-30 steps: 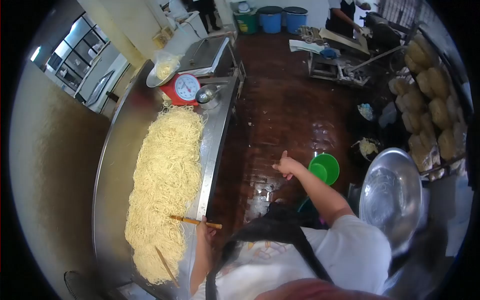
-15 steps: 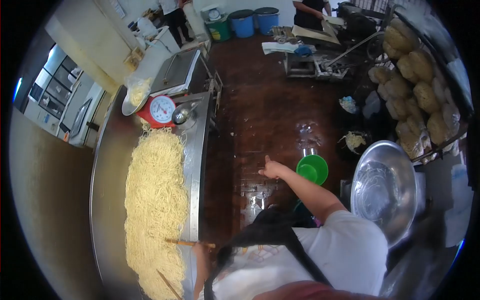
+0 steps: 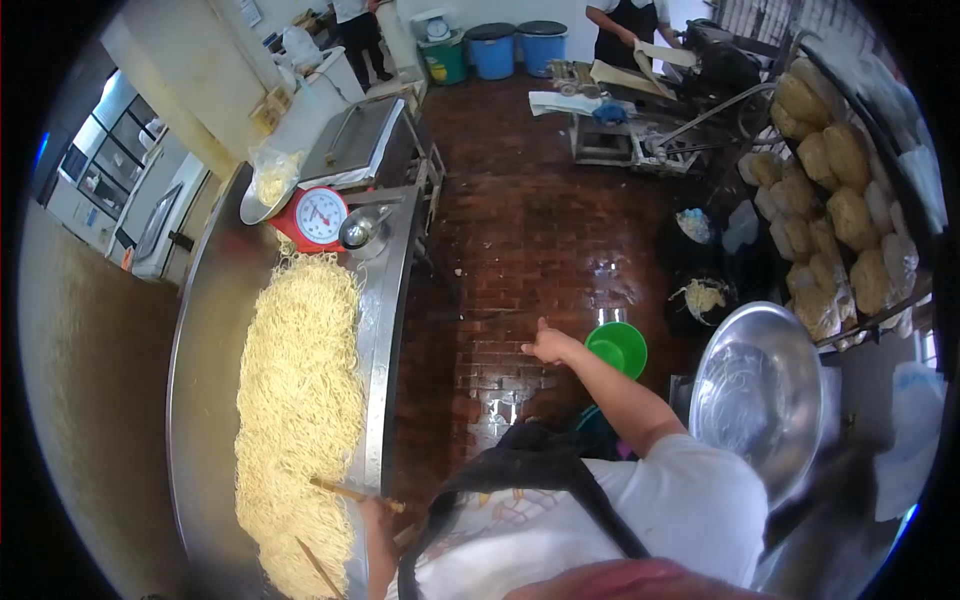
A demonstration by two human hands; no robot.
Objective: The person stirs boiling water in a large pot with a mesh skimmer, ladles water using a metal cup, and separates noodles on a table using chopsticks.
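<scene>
A long heap of yellow noodles [image 3: 295,400] lies along a steel table [image 3: 205,330] on my left. My left hand [image 3: 372,512], low at the table's near edge, grips wooden chopsticks [image 3: 350,492] whose tips rest in the noodles. A second stick [image 3: 318,566] pokes out of the heap nearer to me. My right hand [image 3: 552,346] is stretched out empty over the wet brick floor, fingers loosely spread, just left of a green plastic bowl [image 3: 617,348].
A red scale [image 3: 318,218] and a small steel bowl [image 3: 358,228] stand at the table's far end. A big steel basin [image 3: 755,390] sits at my right, noodle bundles [image 3: 835,200] on a rack behind. People work at machines and blue bins [image 3: 520,45] far off.
The view has swung slightly, shifting the table leftward in frame. My left hand with the chopsticks sits lower in frame. My right arm stays stretched out beside the green bowl.
</scene>
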